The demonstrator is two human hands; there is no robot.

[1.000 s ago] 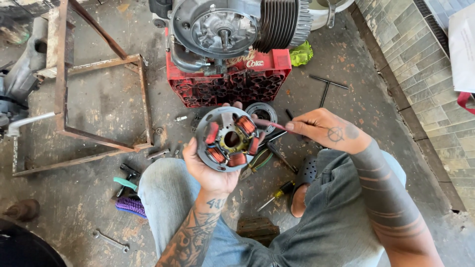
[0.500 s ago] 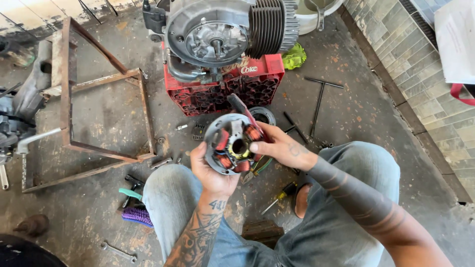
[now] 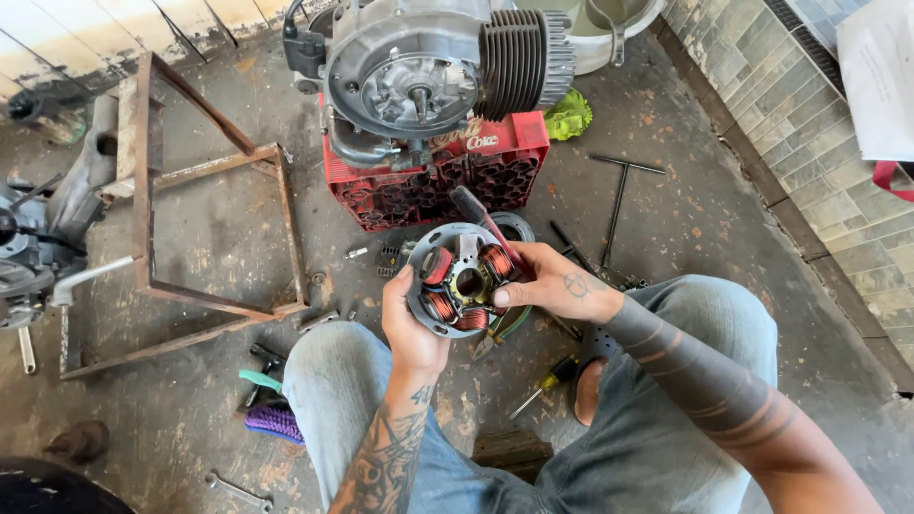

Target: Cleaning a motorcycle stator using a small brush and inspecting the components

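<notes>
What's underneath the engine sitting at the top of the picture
The engine sits on a red plastic crate standing on the concrete floor. The crate's latticed front wall shows; its inside and top are covered by the engine.

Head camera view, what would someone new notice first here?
Probably the round stator plate with copper coils, held at centre between the left hand and right hand. Behind it, a finned engine sits on a red plastic crate, with a rusty metal frame on the floor to the left.
</notes>
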